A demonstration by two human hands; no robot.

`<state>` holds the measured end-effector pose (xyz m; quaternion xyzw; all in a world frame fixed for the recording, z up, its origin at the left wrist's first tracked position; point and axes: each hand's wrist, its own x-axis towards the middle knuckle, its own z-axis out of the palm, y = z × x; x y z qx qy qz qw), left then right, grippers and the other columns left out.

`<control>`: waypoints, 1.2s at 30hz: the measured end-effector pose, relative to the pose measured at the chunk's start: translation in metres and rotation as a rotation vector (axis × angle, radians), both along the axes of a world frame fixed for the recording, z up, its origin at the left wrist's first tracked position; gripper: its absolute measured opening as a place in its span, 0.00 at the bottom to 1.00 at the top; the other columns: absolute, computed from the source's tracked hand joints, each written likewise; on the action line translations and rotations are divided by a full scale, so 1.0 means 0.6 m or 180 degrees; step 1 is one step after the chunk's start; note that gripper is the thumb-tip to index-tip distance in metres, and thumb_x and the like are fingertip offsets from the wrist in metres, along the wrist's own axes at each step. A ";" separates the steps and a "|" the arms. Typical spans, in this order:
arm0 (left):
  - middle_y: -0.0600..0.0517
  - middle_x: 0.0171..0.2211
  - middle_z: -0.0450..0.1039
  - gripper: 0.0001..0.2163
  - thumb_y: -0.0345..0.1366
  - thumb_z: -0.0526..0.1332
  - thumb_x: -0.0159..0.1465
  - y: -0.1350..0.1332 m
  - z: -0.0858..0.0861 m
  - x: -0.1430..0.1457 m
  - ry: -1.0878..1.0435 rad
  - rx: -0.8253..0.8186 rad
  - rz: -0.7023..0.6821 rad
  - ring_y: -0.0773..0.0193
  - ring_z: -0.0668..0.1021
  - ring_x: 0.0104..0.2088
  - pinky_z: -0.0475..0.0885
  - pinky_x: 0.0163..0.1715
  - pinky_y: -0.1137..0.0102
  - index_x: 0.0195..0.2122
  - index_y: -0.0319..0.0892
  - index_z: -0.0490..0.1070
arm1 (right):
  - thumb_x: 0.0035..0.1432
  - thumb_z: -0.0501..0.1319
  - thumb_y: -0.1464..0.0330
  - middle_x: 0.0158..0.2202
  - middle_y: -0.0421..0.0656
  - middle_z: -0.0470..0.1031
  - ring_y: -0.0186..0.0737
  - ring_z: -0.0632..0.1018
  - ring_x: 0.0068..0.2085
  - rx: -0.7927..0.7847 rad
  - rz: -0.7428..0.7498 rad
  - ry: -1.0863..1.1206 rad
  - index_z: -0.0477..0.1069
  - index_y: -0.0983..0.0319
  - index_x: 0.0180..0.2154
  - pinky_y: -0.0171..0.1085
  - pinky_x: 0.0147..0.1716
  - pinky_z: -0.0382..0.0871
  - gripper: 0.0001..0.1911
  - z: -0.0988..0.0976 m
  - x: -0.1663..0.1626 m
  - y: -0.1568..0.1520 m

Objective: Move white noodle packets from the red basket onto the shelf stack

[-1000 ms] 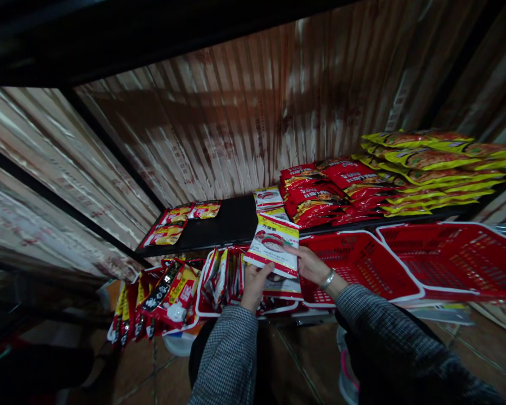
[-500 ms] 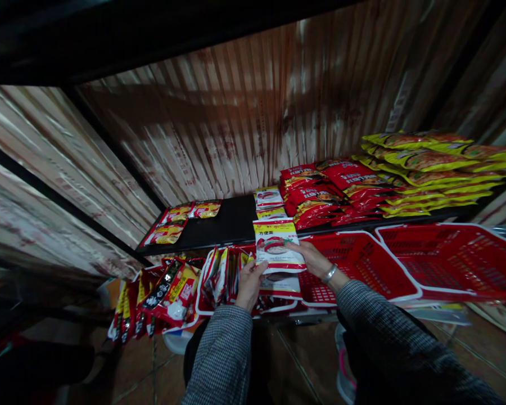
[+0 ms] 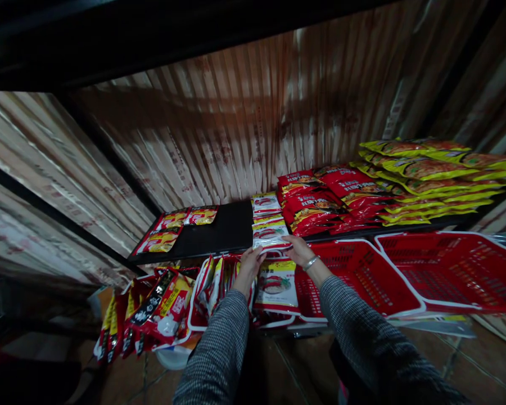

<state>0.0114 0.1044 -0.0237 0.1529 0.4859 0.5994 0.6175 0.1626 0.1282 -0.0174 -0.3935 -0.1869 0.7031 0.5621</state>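
A white and yellow instant noodle packet (image 3: 270,230) lies at the front edge of the black shelf (image 3: 227,228). My left hand (image 3: 250,266) pinches its near left corner, and my right hand (image 3: 298,251) grips its near right corner. Behind it on the shelf rests a matching noodle packet (image 3: 265,203). Below my hands, another white noodle packet (image 3: 276,286) lies flat over a red basket that also holds several packets standing on edge (image 3: 216,284).
Red noodle packets (image 3: 314,209) and yellow ones (image 3: 421,169) are stacked to the right on the shelf. Several smaller packets (image 3: 162,239) lie at its left end. Red baskets (image 3: 444,270) hang below at right; a red and black bag (image 3: 166,306) tops the left basket.
Both hands have moved forward with the noodle packet, from above the basket onto the shelf's front edge. The white packet below it is now more exposed.
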 end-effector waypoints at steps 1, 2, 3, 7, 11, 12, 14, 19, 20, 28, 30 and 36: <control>0.52 0.26 0.75 0.11 0.19 0.68 0.50 0.012 -0.005 0.002 0.0018 -0.0008 0.0015 0.67 0.79 0.31 0.75 0.41 0.65 0.26 0.38 0.68 | 0.48 0.58 0.81 0.25 0.43 0.78 0.41 0.80 0.32 -0.0038 -0.0043 0.0038 0.71 0.63 0.29 0.39 0.32 0.77 0.10 -0.002 -0.001 0.010; 0.53 0.25 0.75 0.11 0.18 0.68 0.50 0.023 -0.010 0.004 0.0034 -0.0005 0.0015 0.67 0.79 0.30 0.75 0.42 0.65 0.26 0.38 0.68 | 0.49 0.57 0.82 0.25 0.42 0.78 0.41 0.80 0.32 -0.0063 -0.0069 0.0063 0.71 0.63 0.29 0.39 0.33 0.77 0.10 -0.004 -0.002 0.018; 0.52 0.25 0.75 0.10 0.18 0.67 0.50 0.032 -0.016 0.006 0.0052 0.0001 0.0003 0.67 0.79 0.30 0.75 0.42 0.64 0.26 0.37 0.69 | 0.49 0.56 0.82 0.25 0.42 0.78 0.40 0.80 0.33 -0.0094 -0.0094 0.0074 0.71 0.63 0.28 0.38 0.34 0.77 0.10 -0.007 -0.001 0.025; 0.50 0.28 0.76 0.08 0.19 0.67 0.51 0.055 -0.033 0.012 0.0140 0.0067 -0.0085 0.67 0.79 0.30 0.75 0.44 0.63 0.27 0.36 0.72 | 0.53 0.55 0.80 0.24 0.41 0.76 0.38 0.79 0.32 -0.0289 -0.0163 0.0063 0.69 0.62 0.29 0.41 0.35 0.77 0.10 -0.017 0.006 0.039; 0.50 0.27 0.76 0.06 0.19 0.66 0.52 0.065 -0.041 0.013 0.0281 0.0111 -0.0130 0.68 0.78 0.30 0.75 0.44 0.64 0.26 0.36 0.72 | 0.53 0.58 0.79 0.26 0.40 0.74 0.38 0.79 0.31 -0.0532 -0.0012 -0.0098 0.66 0.60 0.29 0.44 0.35 0.77 0.08 -0.031 0.014 0.026; 0.50 0.27 0.76 0.06 0.20 0.66 0.52 0.067 -0.042 0.013 0.0320 0.0127 -0.0142 0.68 0.78 0.30 0.75 0.44 0.64 0.26 0.36 0.72 | 0.53 0.59 0.79 0.26 0.40 0.74 0.38 0.79 0.31 -0.0579 0.0015 -0.0131 0.66 0.61 0.29 0.44 0.35 0.77 0.08 -0.034 0.015 0.020; 0.50 0.29 0.77 0.05 0.20 0.65 0.53 0.068 -0.042 0.013 0.0399 0.0172 -0.0175 0.69 0.78 0.30 0.75 0.43 0.65 0.27 0.35 0.73 | 0.54 0.58 0.79 0.27 0.42 0.74 0.39 0.80 0.31 -0.0642 0.0042 -0.0171 0.65 0.62 0.29 0.41 0.34 0.77 0.07 -0.037 0.017 0.009; 0.48 0.31 0.77 0.04 0.24 0.66 0.54 0.069 -0.042 0.012 0.0678 0.0214 -0.0328 0.67 0.79 0.29 0.77 0.38 0.68 0.30 0.35 0.73 | 0.61 0.51 0.78 0.29 0.47 0.76 0.35 0.80 0.33 -0.0692 0.0045 0.0096 0.66 0.63 0.31 0.33 0.35 0.76 0.10 -0.024 0.018 -0.002; 0.47 0.30 0.77 0.04 0.26 0.67 0.54 0.070 -0.042 0.009 0.0763 0.0196 -0.0364 0.67 0.79 0.29 0.77 0.36 0.68 0.31 0.35 0.73 | 0.61 0.50 0.78 0.29 0.47 0.76 0.35 0.80 0.32 -0.0707 0.0057 0.0158 0.66 0.63 0.31 0.32 0.35 0.76 0.10 -0.021 0.018 -0.001; 0.53 0.24 0.74 0.08 0.30 0.66 0.54 0.081 -0.049 -0.033 0.1541 0.0121 -0.0303 0.70 0.74 0.18 0.73 0.23 0.72 0.35 0.37 0.72 | 0.61 0.51 0.77 0.24 0.45 0.76 0.36 0.79 0.28 -0.0856 0.0063 0.0045 0.67 0.63 0.32 0.34 0.31 0.76 0.09 -0.040 0.016 0.014; 0.55 0.24 0.73 0.09 0.28 0.67 0.52 0.083 -0.049 -0.035 0.1653 0.0201 -0.0236 0.70 0.74 0.20 0.72 0.24 0.74 0.35 0.38 0.72 | 0.61 0.52 0.77 0.25 0.45 0.76 0.36 0.79 0.28 -0.0827 -0.0023 0.0079 0.68 0.63 0.32 0.35 0.32 0.76 0.09 -0.046 0.019 0.017; 0.57 0.20 0.71 0.06 0.24 0.65 0.50 0.089 -0.047 -0.018 0.1737 0.0462 -0.0164 0.70 0.73 0.22 0.71 0.25 0.76 0.26 0.41 0.71 | 0.61 0.52 0.77 0.26 0.45 0.76 0.34 0.79 0.29 -0.0735 -0.0218 0.0221 0.67 0.61 0.28 0.32 0.33 0.76 0.11 -0.052 0.024 0.024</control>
